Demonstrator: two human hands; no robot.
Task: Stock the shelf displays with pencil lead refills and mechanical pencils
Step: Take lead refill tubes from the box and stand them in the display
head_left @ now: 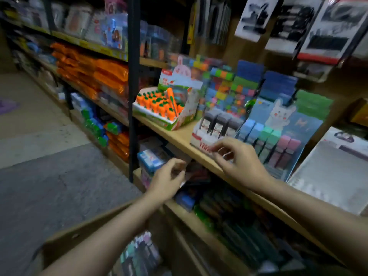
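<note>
Your right hand (237, 162) reaches to the front of the white-and-red display box (201, 143) on the wooden shelf (179, 136), fingers curled, seemingly pinching a small clear pack; blur hides its details. Dark lead refill cases (217, 124) stand upright in that box. Your left hand (169, 180) hovers below the shelf edge, fingers loosely curled; whether it holds anything, you cannot tell.

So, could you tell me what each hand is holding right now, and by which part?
The right hand pinches a small clear item by the white display box, its grip point blurred. The left hand holds something dark; which part cannot be told.
</note>
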